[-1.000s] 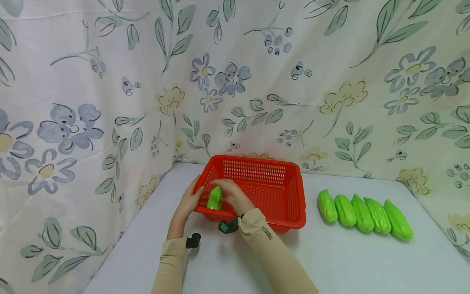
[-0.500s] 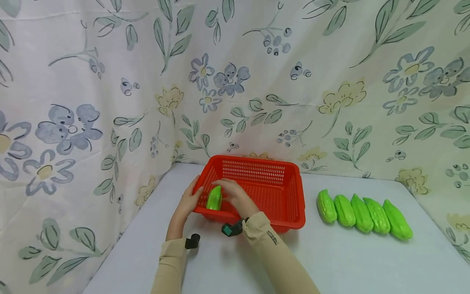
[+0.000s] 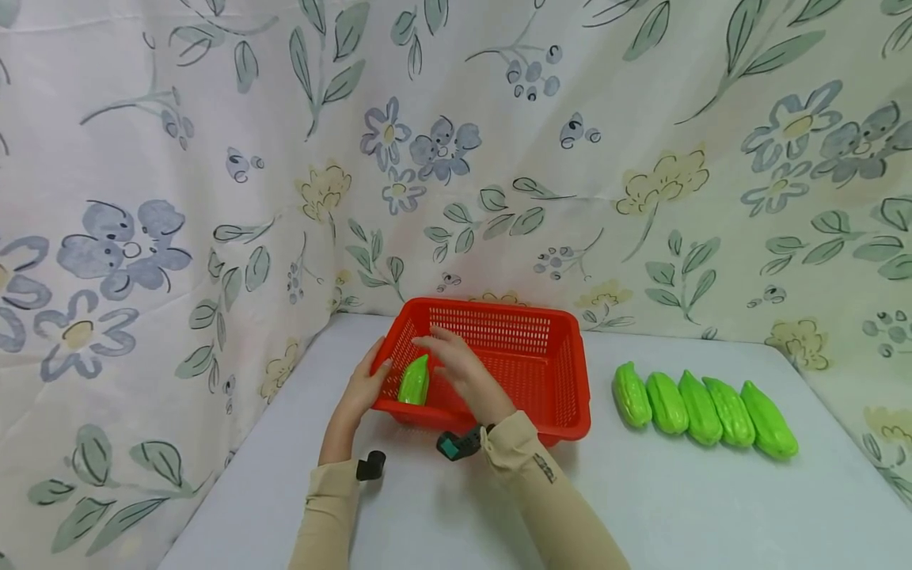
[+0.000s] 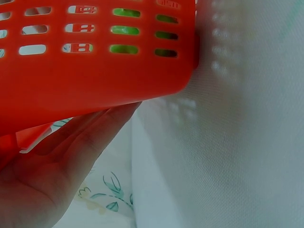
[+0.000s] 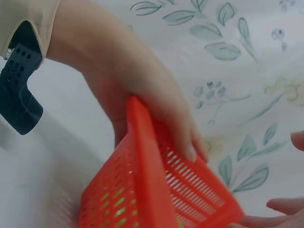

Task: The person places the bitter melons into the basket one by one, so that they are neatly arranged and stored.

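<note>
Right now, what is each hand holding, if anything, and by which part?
The left hand grips the red basket by its left rim; the right hand holds nothing.

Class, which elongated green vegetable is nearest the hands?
The elongated green vegetable inside the red perforated plastic basket, between the left hand and right hand; the other five lie outside in a row.

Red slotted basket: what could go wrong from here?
1. The left hand grips the red slotted basket on one side only; an uneven pull could tilt or twist it.
2. One ridged green gourd sits in its near left corner, so a tilt might roll it.
3. Five more gourds lie side by side; taking one could nudge its neighbours.
</note>
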`<action>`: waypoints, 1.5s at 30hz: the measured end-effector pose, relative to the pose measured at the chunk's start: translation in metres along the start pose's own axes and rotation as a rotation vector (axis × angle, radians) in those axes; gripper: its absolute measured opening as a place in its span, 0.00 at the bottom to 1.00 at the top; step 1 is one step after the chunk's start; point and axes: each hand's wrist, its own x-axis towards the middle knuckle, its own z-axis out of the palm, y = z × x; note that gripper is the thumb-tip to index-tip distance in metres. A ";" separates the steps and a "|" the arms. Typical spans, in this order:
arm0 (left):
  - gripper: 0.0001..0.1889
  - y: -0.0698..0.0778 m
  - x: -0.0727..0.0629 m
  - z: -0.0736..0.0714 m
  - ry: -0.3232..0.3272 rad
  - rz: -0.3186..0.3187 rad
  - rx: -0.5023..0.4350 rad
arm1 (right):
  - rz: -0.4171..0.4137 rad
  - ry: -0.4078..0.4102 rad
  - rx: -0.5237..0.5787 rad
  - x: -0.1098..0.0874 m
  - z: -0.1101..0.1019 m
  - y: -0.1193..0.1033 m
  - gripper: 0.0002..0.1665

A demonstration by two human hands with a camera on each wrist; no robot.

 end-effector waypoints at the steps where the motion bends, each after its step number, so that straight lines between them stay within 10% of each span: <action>1: 0.31 0.000 0.000 0.000 0.001 0.002 -0.001 | -0.008 0.002 -0.005 -0.002 0.000 -0.002 0.42; 45: 0.31 -0.001 0.001 0.001 0.002 0.004 0.005 | -0.253 0.195 -0.262 -0.043 -0.064 -0.039 0.44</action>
